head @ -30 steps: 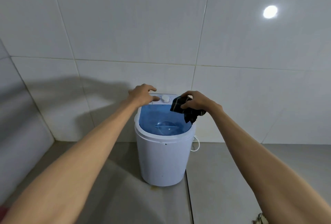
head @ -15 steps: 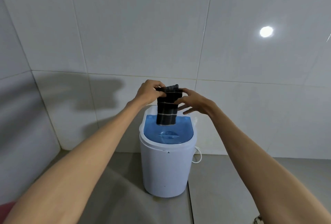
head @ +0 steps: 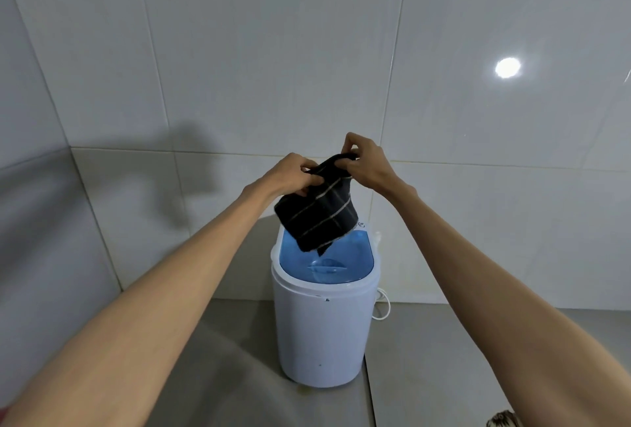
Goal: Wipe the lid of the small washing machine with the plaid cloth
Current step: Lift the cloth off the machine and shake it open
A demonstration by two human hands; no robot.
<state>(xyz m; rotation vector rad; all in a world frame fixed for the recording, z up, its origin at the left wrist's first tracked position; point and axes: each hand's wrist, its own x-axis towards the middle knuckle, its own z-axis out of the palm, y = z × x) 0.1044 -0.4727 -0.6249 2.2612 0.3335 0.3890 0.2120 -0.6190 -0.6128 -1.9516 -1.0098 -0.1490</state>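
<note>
Both hands, left (head: 293,174) and right (head: 367,162), pinch the cloth's (head: 317,213) top edge, hanging above the lid's (head: 355,257) far side, apparently readying it; next, lower it flat onto the lid.

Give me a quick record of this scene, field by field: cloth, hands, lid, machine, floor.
cloth: plaid cloth, dark with pale stripes, hanging above the lid
left hand: grip on the cloth's top edge
right hand: grip on the same edge
lid: blue, translucent, closed
washing machine: white, upright, against tiled wall
floor: grey
</note>
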